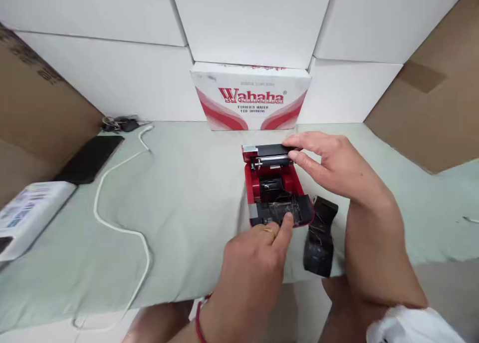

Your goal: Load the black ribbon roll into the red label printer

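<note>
A small red and black portable printer (pixel 247 183) lies on the cloth with its lid (pixel 269 151) raised. Inside its red bay sits a black roll (pixel 272 187), and shiny black film stretches from it over the front edge. My left hand (pixel 254 268) is at that near edge, one digit pressed on the film and the others curled against the front; their tips are hidden. At the far right corner of the lid, my right hand (pixel 333 163) pinches it between thumb and fingers. A loose length of wrinkled black film (pixel 320 238) lies right of the printer.
A white Wahaha box (pixel 254 98) stands behind the printer against white panels. A white cable (pixel 123 229) winds down the left side. Farther left are a white device (pixel 33 210), a dark flat pad (pixel 90 158) and a bunch of keys (pixel 119 124). Cardboard (pixel 430 83) flanks both sides.
</note>
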Tool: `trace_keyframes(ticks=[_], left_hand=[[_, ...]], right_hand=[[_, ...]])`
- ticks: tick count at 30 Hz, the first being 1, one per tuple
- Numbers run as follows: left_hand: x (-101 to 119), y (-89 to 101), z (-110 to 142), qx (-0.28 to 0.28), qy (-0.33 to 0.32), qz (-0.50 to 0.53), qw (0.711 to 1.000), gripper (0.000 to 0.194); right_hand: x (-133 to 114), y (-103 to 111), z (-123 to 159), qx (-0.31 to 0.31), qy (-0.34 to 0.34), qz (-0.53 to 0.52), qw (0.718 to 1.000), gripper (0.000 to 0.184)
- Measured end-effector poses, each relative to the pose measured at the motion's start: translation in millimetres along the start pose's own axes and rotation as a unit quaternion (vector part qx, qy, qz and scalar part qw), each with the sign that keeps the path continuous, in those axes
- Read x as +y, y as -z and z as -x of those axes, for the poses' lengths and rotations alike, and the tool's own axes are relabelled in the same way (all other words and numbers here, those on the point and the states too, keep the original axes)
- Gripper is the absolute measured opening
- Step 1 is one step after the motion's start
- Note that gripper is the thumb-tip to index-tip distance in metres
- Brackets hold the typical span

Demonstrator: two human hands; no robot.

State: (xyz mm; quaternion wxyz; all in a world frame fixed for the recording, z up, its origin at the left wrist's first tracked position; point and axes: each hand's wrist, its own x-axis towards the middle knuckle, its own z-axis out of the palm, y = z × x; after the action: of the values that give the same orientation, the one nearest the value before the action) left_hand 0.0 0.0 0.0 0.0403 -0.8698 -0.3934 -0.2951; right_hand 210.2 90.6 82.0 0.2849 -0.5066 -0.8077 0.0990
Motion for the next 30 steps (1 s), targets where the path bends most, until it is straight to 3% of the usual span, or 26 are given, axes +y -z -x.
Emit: trace_keyframes(ticks=[4,11,17,21,26,30], left_hand=[[-1.8,-2.4,9.5,0.031,-0.020,0.033,0.999,0.036],[-1.1,-7.1,9.4,0.065,-0.020,0.052,0.996,0.030],[3.6,-5.4,9.9,0.071,-0.016,0.062,0.995,0.029],[3.7,4.7,8.2,0.076,0.040,0.136,0.987,0.025],[-23.3,6.5,2.3,0.175,0.122,0.157,0.964,0.029],[-47.2,-7.3,-1.1,0.121,0.171,0.217,0.954,0.034]], right_hand=[[-2.4,-1.3,1.5,-0.016,0.016,0.015,1.000,0.034],[-15.7,16.5,21.0,-0.122,0.027,0.082,0.989,0.032],[-20.5,10.8,26.1,-0.194,0.034,0.139,0.970,0.028],[-18.8,9.7,23.5,-0.201,0.021,0.151,0.968,0.029],[-15.2,13.6,22.4,-0.220,0.026,0.123,0.967,0.029],[-11.5,13.4,24.3,-0.213,0.028,0.103,0.971,0.027]])
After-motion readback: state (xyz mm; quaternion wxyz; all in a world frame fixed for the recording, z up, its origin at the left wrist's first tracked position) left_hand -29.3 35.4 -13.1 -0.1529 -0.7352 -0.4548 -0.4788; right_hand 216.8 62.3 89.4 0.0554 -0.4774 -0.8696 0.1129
